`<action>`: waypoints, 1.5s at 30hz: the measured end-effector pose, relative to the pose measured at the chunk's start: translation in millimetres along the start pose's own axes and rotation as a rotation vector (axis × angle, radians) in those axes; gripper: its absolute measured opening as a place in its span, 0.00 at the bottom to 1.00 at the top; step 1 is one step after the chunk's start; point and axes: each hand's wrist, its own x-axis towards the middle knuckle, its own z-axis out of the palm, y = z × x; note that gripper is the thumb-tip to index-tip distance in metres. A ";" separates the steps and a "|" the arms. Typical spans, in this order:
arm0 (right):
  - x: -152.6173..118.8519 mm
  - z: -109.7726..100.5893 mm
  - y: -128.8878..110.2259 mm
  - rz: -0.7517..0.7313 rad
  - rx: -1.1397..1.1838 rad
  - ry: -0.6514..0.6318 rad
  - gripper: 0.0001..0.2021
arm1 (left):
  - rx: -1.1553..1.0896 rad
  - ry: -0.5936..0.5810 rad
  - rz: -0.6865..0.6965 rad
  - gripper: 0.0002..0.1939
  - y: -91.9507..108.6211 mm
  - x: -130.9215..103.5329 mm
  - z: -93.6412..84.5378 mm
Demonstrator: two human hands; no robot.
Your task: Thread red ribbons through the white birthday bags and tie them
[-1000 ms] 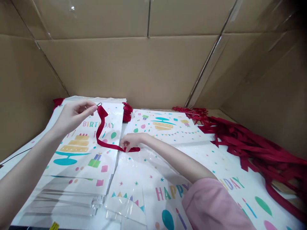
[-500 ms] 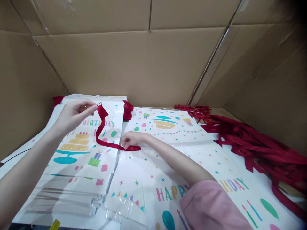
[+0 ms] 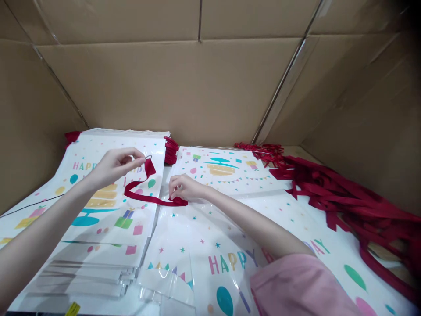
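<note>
My left hand (image 3: 123,166) pinches a thin metal hook (image 3: 149,156) above the stack of printed birthday sheets (image 3: 108,237) on the left. One end of a red ribbon (image 3: 141,198) hangs at the hook's tip. The ribbon loops down and runs right to my right hand (image 3: 184,188), whose thumb and fingers are pressed together on its other end. That hand rests at the upper left of the printed sheets on the right (image 3: 230,224).
A heap of red ribbons (image 3: 342,197) lies at the right, with smaller red strips (image 3: 263,151) behind the sheets. Red bundles (image 3: 171,150) stick out beside the left stack. Cardboard walls (image 3: 164,87) rise behind and at both sides.
My left hand has moved right and slightly down with the hook, and the ribbon sags in a wider bend. My right hand stays near the same spot, its fingers a little more raised.
</note>
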 end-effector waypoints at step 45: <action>-103.2 21.9 -2.2 0.138 -0.443 0.256 0.27 | 0.018 -0.768 0.013 0.11 6.3 33.6 130.6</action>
